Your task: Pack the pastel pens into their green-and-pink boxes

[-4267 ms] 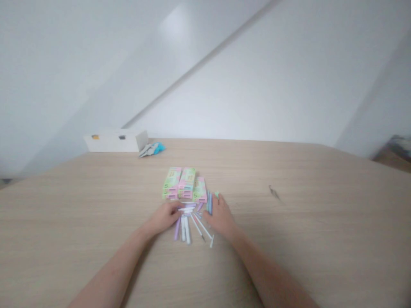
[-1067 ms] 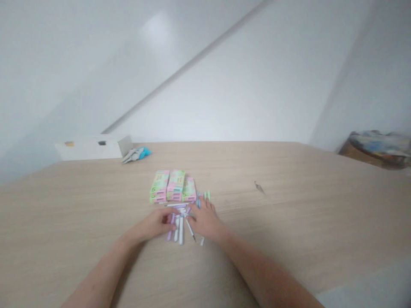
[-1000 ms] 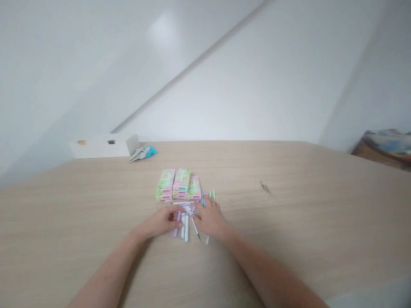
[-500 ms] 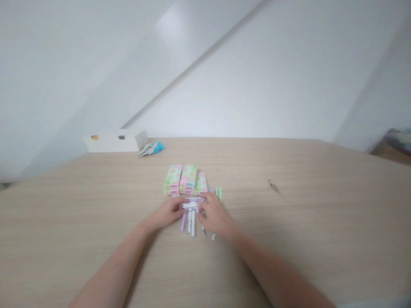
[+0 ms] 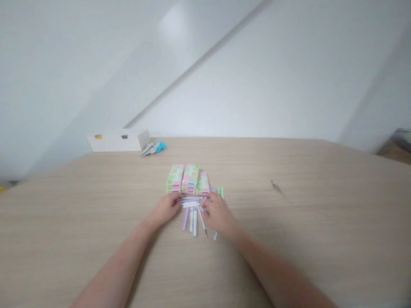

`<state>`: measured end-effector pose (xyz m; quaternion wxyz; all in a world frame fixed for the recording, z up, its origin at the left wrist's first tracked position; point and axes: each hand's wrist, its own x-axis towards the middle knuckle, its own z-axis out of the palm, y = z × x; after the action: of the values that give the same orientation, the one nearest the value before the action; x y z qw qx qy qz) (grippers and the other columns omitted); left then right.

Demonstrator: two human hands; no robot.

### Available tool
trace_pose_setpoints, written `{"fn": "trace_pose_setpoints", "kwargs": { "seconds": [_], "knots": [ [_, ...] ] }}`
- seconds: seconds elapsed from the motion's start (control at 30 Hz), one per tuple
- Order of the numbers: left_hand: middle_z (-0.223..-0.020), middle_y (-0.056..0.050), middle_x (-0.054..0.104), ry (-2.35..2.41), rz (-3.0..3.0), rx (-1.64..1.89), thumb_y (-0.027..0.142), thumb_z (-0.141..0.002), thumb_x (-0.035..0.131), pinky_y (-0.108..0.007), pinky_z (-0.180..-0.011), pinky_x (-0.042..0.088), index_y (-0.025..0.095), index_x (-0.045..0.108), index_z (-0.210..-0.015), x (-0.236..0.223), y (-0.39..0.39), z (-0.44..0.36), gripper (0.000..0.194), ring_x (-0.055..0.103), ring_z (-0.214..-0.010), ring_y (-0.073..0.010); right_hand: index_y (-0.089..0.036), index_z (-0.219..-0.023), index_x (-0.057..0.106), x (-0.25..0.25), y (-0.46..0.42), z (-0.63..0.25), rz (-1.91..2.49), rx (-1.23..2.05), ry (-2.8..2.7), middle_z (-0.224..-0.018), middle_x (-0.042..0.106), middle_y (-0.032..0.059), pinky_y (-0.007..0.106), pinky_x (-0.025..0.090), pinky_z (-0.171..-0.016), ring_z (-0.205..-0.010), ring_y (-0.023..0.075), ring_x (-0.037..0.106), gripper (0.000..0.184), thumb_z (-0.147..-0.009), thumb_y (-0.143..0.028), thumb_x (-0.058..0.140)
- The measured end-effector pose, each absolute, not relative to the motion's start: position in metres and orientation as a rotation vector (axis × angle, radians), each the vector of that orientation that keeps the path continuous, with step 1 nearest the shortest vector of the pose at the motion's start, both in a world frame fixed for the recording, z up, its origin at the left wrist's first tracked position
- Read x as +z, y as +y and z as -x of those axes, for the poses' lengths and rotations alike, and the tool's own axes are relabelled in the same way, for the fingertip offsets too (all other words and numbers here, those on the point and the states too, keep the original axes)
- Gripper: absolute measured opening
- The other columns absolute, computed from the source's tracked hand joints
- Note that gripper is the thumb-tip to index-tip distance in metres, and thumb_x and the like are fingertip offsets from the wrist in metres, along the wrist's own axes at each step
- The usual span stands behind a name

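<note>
In the head view, white and purple pens (image 5: 191, 205) lie crosswise in a small bundle between my two hands. My left hand (image 5: 166, 209) has its fingers curled around their left ends. My right hand (image 5: 218, 214) is bent over the right ends, thumb and fingers closing there; its grip is partly hidden. Below the bundle, a purple pen (image 5: 186, 219) and two white pens (image 5: 195, 223) point toward me. A thin white stick with a dark tip (image 5: 203, 221) lies slanted by my right thumb. Green pens (image 5: 221, 192) show behind my right fingers.
Pink-and-green boxes (image 5: 175, 176) marked 5 stand stacked just beyond the pens. A white box (image 5: 115, 142) and grey-blue gloves (image 5: 154, 148) sit at the table's back left. A small dark object (image 5: 275, 186) lies to the right. A white wall rises behind the table.
My left hand has shifted from over the upright purple pen up to the crosswise pens' left ends. My right hand has drawn slightly back, uncovering the green pens. The camera has turned slightly.
</note>
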<state>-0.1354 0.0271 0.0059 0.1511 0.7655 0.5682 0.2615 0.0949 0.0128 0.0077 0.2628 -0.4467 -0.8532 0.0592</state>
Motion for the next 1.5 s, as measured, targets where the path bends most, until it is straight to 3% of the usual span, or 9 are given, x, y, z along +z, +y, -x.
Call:
{"fn": "trace_pose_setpoints", "kwargs": {
  "seconds": [0.17, 0.37, 0.73, 1.1, 1.3, 1.5],
  "knots": [
    [-0.089, -0.007, 0.066, 1.687, -2.221, 0.697, 0.014, -0.079, 0.049, -0.029, -0.078, 0.044, 0.016, 0.060, -0.113, 0.004, 0.027, 0.136, 0.036, 0.060, -0.084, -0.0188, -0.017, -0.089, 0.069, 0.006, 0.015, -0.096, 1.208, 0.132, -2.331, -0.116, 0.053, 0.0106, 0.038, 0.020, -0.109, -0.116, 0.0233, 0.042, 0.015, -0.080, -0.025, 0.062],
    [-0.101, -0.009, 0.067, 1.685, -2.277, 0.649, 0.011, -0.079, 0.048, -0.030, -0.084, 0.044, 0.015, 0.064, -0.105, 0.003, 0.028, 0.136, 0.031, 0.060, -0.092, -0.0198, -0.016, -0.085, 0.069, 0.006, 0.015, -0.096, 1.222, 0.129, -2.327, -0.115, 0.054, 0.0105, 0.038, 0.020, -0.109, -0.116, 0.0229, 0.042, 0.014, -0.079, -0.028, 0.063],
    [-0.115, -0.009, 0.064, 1.759, -2.270, 0.626, 0.013, -0.081, 0.046, -0.030, -0.092, 0.043, 0.018, 0.059, -0.117, 0.000, 0.031, 0.136, 0.038, 0.059, -0.104, -0.0208, -0.016, -0.075, 0.070, 0.008, 0.013, -0.094, 1.255, 0.142, -2.337, -0.114, 0.054, 0.0118, 0.038, 0.020, -0.108, -0.116, 0.0243, 0.042, 0.016, -0.079, -0.031, 0.064],
    [-0.108, -0.010, 0.066, 1.716, -2.265, 0.603, 0.015, -0.081, 0.047, -0.030, -0.088, 0.044, 0.015, 0.063, -0.110, 0.003, 0.029, 0.136, 0.033, 0.060, -0.096, -0.0197, -0.016, -0.074, 0.070, 0.008, 0.012, -0.094, 1.263, 0.139, -2.338, -0.112, 0.056, 0.0121, 0.038, 0.021, -0.108, -0.115, 0.0247, 0.042, 0.017, -0.079, -0.031, 0.064],
    [-0.090, -0.006, 0.066, 1.741, -2.209, 0.628, 0.015, -0.077, 0.052, -0.027, -0.076, 0.046, 0.015, 0.061, -0.108, 0.000, 0.032, 0.143, 0.033, 0.060, -0.080, -0.0170, -0.017, -0.071, 0.071, 0.010, 0.012, -0.095, 1.281, 0.140, -2.361, -0.112, 0.057, 0.0120, 0.039, 0.021, -0.108, -0.114, 0.0250, 0.043, 0.021, -0.079, -0.035, 0.064],
    [-0.089, -0.006, 0.066, 1.704, -2.234, 0.643, 0.018, -0.079, 0.051, -0.027, -0.076, 0.045, 0.016, 0.064, -0.103, 0.002, 0.030, 0.141, 0.028, 0.060, -0.083, -0.0183, -0.017, -0.070, 0.072, 0.008, 0.012, -0.094, 1.269, 0.090, -2.385, -0.105, 0.059, 0.0122, 0.038, 0.023, -0.106, -0.113, 0.0252, 0.044, 0.026, -0.080, -0.038, 0.062]
  ]
}}
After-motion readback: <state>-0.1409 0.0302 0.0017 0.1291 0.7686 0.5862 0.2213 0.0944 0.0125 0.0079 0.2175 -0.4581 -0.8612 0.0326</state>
